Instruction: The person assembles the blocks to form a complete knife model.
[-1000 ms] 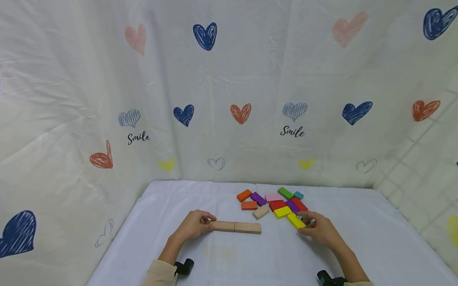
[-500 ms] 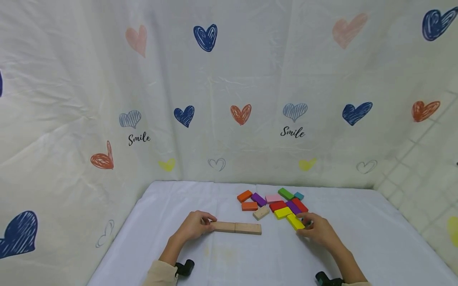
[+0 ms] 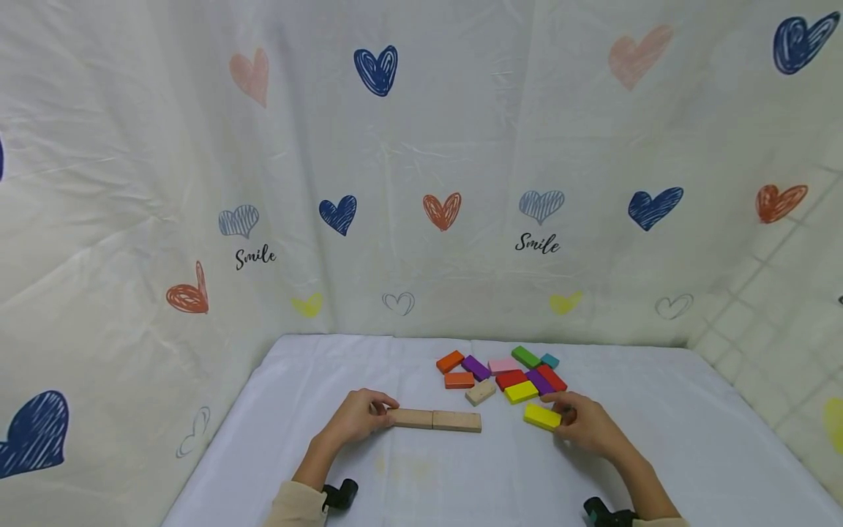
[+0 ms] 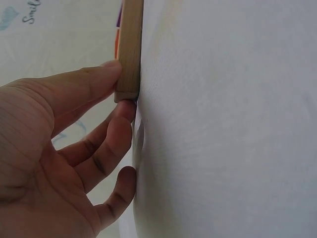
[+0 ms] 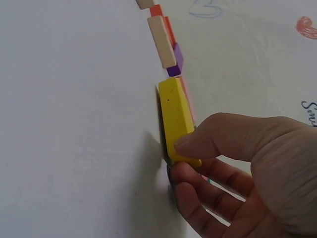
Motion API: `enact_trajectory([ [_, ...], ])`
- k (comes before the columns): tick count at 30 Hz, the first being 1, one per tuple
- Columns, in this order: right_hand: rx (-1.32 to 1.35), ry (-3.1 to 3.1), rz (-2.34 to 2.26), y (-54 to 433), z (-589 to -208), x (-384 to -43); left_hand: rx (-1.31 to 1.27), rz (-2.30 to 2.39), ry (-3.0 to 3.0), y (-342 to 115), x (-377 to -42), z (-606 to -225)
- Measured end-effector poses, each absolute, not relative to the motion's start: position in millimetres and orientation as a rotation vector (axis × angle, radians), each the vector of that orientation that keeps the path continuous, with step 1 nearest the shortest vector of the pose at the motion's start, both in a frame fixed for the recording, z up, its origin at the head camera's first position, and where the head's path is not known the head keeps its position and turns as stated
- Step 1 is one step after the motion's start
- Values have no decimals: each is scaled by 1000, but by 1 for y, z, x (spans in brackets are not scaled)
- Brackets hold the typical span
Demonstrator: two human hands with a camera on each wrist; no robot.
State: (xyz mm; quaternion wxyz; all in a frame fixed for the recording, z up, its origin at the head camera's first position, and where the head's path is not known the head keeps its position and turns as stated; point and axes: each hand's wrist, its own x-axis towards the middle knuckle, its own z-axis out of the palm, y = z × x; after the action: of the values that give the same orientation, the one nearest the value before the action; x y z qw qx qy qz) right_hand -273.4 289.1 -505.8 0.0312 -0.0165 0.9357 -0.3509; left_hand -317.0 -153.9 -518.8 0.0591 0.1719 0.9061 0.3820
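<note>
Two plain wooden blocks lie end to end in a row, a left wooden block (image 3: 413, 419) and a right wooden block (image 3: 457, 421). My left hand (image 3: 359, 416) holds the row's left end; in the left wrist view its thumb lies on the wooden block (image 4: 130, 54) and a fingertip meets the end. My right hand (image 3: 587, 422) pinches one end of a yellow block (image 3: 542, 417), close over the cloth. In the right wrist view the thumb presses the face of that yellow block (image 5: 176, 114), with fingers beneath its near end.
Behind the hands lies a loose cluster: a second yellow block (image 3: 521, 392), a loose wooden block (image 3: 480, 392), red, purple, pink, green, teal and orange blocks. White cloth (image 3: 421, 490) covers the table. A curtain printed with hearts (image 3: 421, 146) stands at the back.
My right hand has drawn the yellow block slightly away from the cluster and turned it, so it lies less slanted. The left hand and wooden row stay in place.
</note>
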Motion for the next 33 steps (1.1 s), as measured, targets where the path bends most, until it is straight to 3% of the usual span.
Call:
enact_trajectory([
  [9,-201,2764,-1169,286,-506,-273,516,1155,2744,-153,-317,-519],
  [33,-103,2792,-1135,267,-511,-274,535,1157,2751,-153,-318,-519],
])
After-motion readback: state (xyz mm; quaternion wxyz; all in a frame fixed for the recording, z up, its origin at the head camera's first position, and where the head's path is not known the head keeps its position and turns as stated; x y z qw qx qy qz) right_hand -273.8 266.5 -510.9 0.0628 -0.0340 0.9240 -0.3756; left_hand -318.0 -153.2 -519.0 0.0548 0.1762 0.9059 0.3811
